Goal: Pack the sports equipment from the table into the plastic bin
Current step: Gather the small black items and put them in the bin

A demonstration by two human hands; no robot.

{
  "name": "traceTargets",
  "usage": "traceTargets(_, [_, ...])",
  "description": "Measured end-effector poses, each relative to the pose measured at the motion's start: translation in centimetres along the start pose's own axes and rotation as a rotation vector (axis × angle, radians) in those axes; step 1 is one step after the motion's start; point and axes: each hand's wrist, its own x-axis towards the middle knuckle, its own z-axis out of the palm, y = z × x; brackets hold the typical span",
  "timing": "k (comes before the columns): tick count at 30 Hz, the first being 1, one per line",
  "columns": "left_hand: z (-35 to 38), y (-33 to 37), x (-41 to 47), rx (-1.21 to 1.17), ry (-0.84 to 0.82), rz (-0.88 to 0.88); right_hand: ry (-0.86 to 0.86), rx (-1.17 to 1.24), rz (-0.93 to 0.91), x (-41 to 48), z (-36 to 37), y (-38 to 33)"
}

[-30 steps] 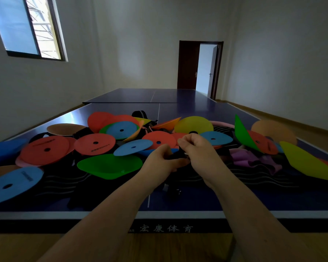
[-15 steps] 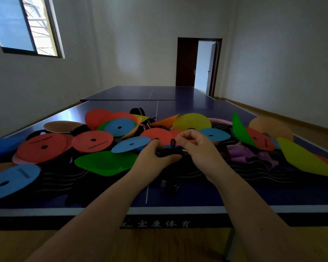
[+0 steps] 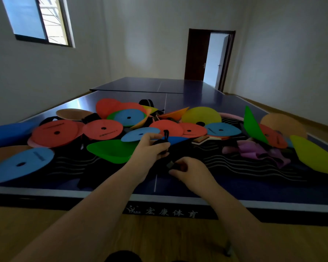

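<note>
Near the surface's (image 3: 225,186) front edge, left hand (image 3: 150,148) grips a black strap (image 3: 166,134), right hand (image 3: 191,171) pinches a small dark piece (image 3: 171,164), coloured discs (image 3: 102,129) behind.

Our left hand (image 3: 150,148): raised, fingers curled round a black strap (image 3: 166,137).
Our right hand (image 3: 189,172): lower, pinching a dark piece (image 3: 170,164).

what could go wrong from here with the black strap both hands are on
1. The left hand grips the strap right beside the blue disc and green disc; a pull could drag them toward the table's near edge.
2. The right hand pinches a dark piece, perhaps the strap's end, over black cloth; dark on dark, it may snag or lift the cloth.
</note>
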Motion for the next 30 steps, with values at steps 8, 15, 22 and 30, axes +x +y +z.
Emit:
traceTargets(8, [-5.7,3.3,-3.0,-0.57,0.09,-0.082,0.015,0.877,-0.106,-1.3,0.7,-8.8])
traceTargets(15, [-16.2,5.6,-9.5,-0.642,0.301,-0.091,0.169,0.304,-0.701,-3.3,8.0,-18.6])
traceTargets(22, [-27.4,5.5,-17.9,-0.707,0.568,-0.117,-0.108,0.285,-0.845,-7.2,17.8,-28.4])
traceTargets(30, [-39.2,0.5,-22.4,-0.81,0.884,-0.149,-0.546,0.439,-0.708,-10.8,27.1,-34.1])
